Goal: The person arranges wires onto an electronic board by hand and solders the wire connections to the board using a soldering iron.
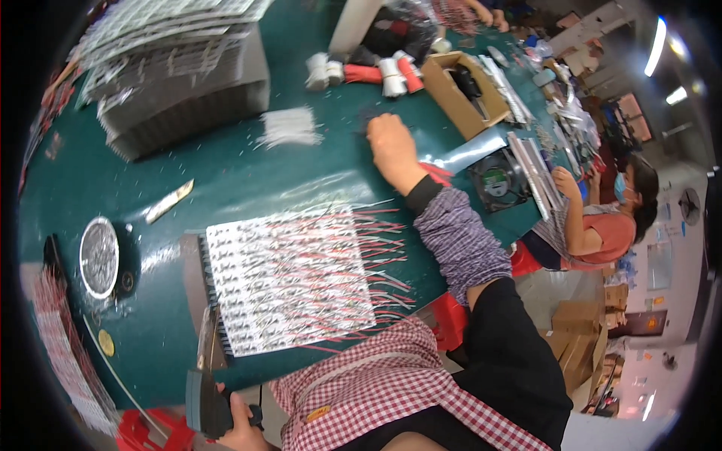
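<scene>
A worker's right hand (391, 146) stretches across a dark green workbench (226, 173) toward the upper centre of the head-camera frame, its fingers curled down onto the table surface beside a small dark item (366, 120) that is too blurred to identify; whether the hand grips anything cannot be told. The forearm wears a grey-and-purple patterned sleeve (460, 244). At the lower left edge, the left hand (237, 421) is closed around the handle of a grey hand tool (204, 402), held just off the near edge of the bench.

Between the two hands, in the centre of the frame, lies a flat sheet of white labelled pieces (289, 278) laid in rows, with red and white wire leads (380, 248) fanning out to its right. A loose bunch of white pieces (289, 126) lies near the right hand, in the upper middle. A tall grey stack of trays (180, 83) fills the upper left. A round metal tin (99, 257) sits at the left. An open cardboard box (459, 94) stands in the upper right, just beyond red and white bundles (376, 74). A second person (609, 218) in a face mask sits at the right edge of the frame, near a black fan unit (498, 180).
</scene>
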Available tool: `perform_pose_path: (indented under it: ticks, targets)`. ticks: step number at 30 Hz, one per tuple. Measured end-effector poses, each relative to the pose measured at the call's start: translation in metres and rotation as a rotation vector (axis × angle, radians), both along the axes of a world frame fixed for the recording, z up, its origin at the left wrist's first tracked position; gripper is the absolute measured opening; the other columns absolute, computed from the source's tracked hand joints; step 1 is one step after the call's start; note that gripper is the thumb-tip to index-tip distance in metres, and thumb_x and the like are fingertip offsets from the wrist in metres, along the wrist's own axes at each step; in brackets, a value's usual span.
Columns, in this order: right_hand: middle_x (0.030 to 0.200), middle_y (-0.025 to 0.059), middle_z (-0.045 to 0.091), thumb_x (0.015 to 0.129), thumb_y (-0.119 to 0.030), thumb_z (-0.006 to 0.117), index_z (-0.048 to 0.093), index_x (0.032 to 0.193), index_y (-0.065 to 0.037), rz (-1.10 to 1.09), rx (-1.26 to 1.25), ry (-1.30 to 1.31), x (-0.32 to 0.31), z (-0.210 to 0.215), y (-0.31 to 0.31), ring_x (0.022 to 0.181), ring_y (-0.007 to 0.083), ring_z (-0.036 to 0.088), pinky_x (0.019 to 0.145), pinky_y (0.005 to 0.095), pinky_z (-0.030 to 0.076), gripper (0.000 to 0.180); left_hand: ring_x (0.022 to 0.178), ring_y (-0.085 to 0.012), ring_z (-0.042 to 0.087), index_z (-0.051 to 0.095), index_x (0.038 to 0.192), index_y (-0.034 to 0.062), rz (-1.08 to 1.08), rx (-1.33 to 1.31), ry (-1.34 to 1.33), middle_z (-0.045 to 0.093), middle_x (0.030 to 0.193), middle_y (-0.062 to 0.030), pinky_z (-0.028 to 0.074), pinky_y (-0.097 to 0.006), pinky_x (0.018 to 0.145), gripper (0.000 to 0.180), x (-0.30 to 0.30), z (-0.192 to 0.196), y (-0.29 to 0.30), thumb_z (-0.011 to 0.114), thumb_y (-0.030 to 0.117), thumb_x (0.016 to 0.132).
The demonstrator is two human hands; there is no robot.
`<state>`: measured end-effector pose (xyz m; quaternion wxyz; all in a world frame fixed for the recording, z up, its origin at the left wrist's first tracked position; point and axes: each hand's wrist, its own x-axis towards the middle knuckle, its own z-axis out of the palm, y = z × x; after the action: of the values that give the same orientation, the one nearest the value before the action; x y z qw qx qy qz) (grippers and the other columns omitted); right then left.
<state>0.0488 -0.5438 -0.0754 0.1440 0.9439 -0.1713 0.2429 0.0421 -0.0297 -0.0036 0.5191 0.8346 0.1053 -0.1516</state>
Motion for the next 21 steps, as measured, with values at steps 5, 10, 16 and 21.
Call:
perform_pose_path:
  ticks: [5, 10, 16, 21]
  targets:
    - [0.083, 0.0123, 0.056, 0.08, -0.007, 0.054, 0.053, 0.086, -0.005, 0.039, -0.044, -0.018, 0.003, 0.007, 0.007, 0.082, 0.0278, 0.055, 0.072, 0.0376, 0.048, 0.006, 0.062, -0.0141, 0.056, 0.066, 0.102, -0.0005, -0.001, -0.037, -0.04, 0.062, 0.076, -0.0048, 0.045, -0.028, 0.055, 0.02, -0.001, -0.005, 0.008, 0.071, 0.015, 0.091]
    - [0.089, 0.0155, 0.053, 0.078, -0.004, 0.056, 0.056, 0.087, 0.0, 0.062, 0.002, -0.027, 0.003, 0.011, 0.008, 0.087, 0.0292, 0.053, 0.077, 0.0351, 0.049, 0.01, 0.061, -0.0133, 0.054, 0.065, 0.097, -0.002, -0.015, -0.08, -0.107, 0.061, 0.074, -0.0034, 0.045, -0.028, 0.056, 0.02, -0.003, -0.008, 0.003, 0.074, 0.013, 0.088]
    - [0.089, 0.0143, 0.054, 0.077, -0.005, 0.059, 0.054, 0.09, -0.001, 0.039, 0.054, -0.043, 0.012, 0.035, 0.018, 0.087, 0.0284, 0.056, 0.074, 0.0357, 0.052, 0.014, 0.063, -0.0143, 0.055, 0.066, 0.095, -0.0019, -0.031, -0.005, -0.161, 0.061, 0.076, -0.0042, 0.046, -0.029, 0.057, 0.015, -0.006, 0.014, -0.006, 0.071, 0.011, 0.089]
    - [0.09, 0.0132, 0.059, 0.072, -0.001, 0.065, 0.055, 0.094, 0.0, 0.144, 0.07, 0.141, -0.003, 0.079, 0.04, 0.088, 0.0289, 0.061, 0.071, 0.0363, 0.055, 0.024, 0.06, -0.0139, 0.053, 0.067, 0.091, -0.0007, -0.019, 0.014, -0.147, 0.061, 0.075, -0.0042, 0.045, -0.029, 0.055, 0.012, -0.005, 0.007, -0.001, 0.069, 0.012, 0.091]
